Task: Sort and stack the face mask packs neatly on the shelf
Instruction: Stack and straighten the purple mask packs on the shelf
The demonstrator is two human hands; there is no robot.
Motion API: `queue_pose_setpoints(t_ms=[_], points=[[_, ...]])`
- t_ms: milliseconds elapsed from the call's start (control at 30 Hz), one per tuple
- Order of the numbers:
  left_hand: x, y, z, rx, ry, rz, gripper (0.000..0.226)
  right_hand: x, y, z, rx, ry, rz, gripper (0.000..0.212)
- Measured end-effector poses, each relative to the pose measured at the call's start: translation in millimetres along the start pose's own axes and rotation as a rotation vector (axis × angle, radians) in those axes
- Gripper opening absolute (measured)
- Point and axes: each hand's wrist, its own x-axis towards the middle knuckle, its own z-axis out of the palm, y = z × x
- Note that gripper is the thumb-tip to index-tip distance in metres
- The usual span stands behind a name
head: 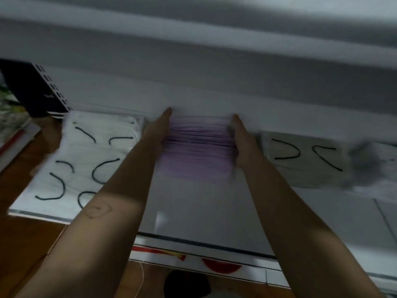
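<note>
head cam, blurry: both arms reach fwd onto a white shelf (204, 211). purple mask stack (197, 155) sits near the back of the shelf, roughly mid-frame, betw the two hands. left hand (158, 131) lies flat along the stack's left side, fingers straight & together, touching it; right hand (241, 140) does the same on the right side. neither curls round it as far as the blur lets me tell. white mask packs (86, 155) w/ black ear loops lie just left of the left forearm; a pale pack (300, 162) w/ black loops sits just right of the right hand. slotted dark upright (51, 89) at upper left; wood floor (19, 244) below.
</note>
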Motion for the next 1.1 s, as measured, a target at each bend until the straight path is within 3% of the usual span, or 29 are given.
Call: queue_pose_setpoints(t_ms=[67, 100, 167, 200, 233, 300, 333, 400, 467, 567, 633, 833, 900, 933, 1100], points=[[-13, 5, 5, -0.014, 0.019, 0.042, 0.102, 12, 4, 2, -0.021, 0.04, -0.059, 0.038], [-19, 6, 8, -0.01, 0.047, 0.076, 0.092, 34, 13, -1, -0.021, 0.055, -0.105, 0.044], [-36, 8, 12, 0.008, 0.079, 0.175, 0.052, 87, 38, -9, -0.007, 0.072, -0.176, 0.073], [-44, 6, 13, 0.019, 0.115, 0.216, 0.024, 90, 40, -9, -0.029, 0.07, -0.2, 0.074], [-54, 4, 13, 0.018, 0.149, 0.241, 0.009, 78, 38, -8, -0.036, 0.072, -0.204, 0.06], [-65, -7, 9, 0.008, 0.141, 0.311, 0.018, 19, 22, -6, -0.088, 0.08, -0.172, 0.017], [-70, -14, 5, 0.032, 0.134, 0.316, 0.016, -7, 18, -8, -0.105, 0.092, -0.145, 0.012], [-76, -29, -4, 0.112, 0.114, 0.277, 0.023, -22, 23, -15, -0.092, 0.102, -0.108, 0.015], [-83, -41, -10, 0.171, 0.103, 0.27, 0.027, -26, 30, -20, -0.067, 0.105, -0.098, 0.034], [-88, -49, -13, 0.245, 0.115, 0.316, 0.021, -28, 37, -20, -0.269, 0.171, -0.158, 0.062], [-85, -48, -15, 0.246, 0.123, 0.303, 0.014, -31, 40, -19, -0.402, 0.21, -0.213, 0.06], [-76, -37, -22, 0.608, 0.142, 0.272, 0.041, -41, 51, -24, -0.444, 0.203, -0.263, 0.051], [-78, -31, -24, 0.648, 0.105, 0.175, 0.075, -41, 59, -25, -0.475, 0.231, -0.29, 0.057], [-82, -28, -25, 0.675, 0.061, 0.116, 0.08, -43, 61, -26, -0.521, 0.248, -0.3, 0.061], [-92, -15, -28, 0.642, -0.195, -0.094, 0.052, -55, 60, -31, -0.722, 0.205, -0.255, 0.069]])
